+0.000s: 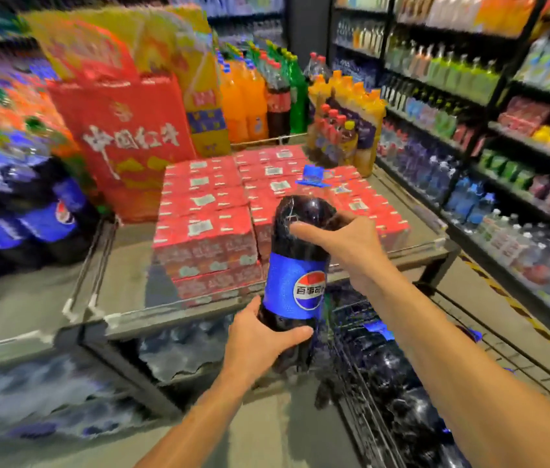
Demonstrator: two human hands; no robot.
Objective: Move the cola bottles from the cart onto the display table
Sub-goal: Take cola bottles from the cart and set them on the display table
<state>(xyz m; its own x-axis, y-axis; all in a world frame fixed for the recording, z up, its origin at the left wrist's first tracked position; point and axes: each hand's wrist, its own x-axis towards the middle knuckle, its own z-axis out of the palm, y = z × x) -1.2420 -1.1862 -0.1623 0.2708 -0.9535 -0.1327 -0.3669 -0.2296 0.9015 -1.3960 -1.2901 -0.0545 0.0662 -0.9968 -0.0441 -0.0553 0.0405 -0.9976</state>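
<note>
You hold one large cola bottle [295, 265] upright in both hands: your left hand [260, 339] cups its base, your right hand [337, 241] wraps its shoulder. It hangs above the display table's near edge [165, 315], over the wire cart [402, 383], with bare tabletop left of the red cartons [206, 214].

From my remote feed, this is a supermarket drinks aisle. Tall shelving [469, 96] on the right is packed row upon row with bottled beverages. A low display table [125, 265] in the middle carries shrink-wrapped red drink cartons [206, 211], with big orange soda bottles [243, 96] and a red gift box [125, 143] stacked behind. A wire cart [402, 383] of cola bottles stands at lower right.
</note>
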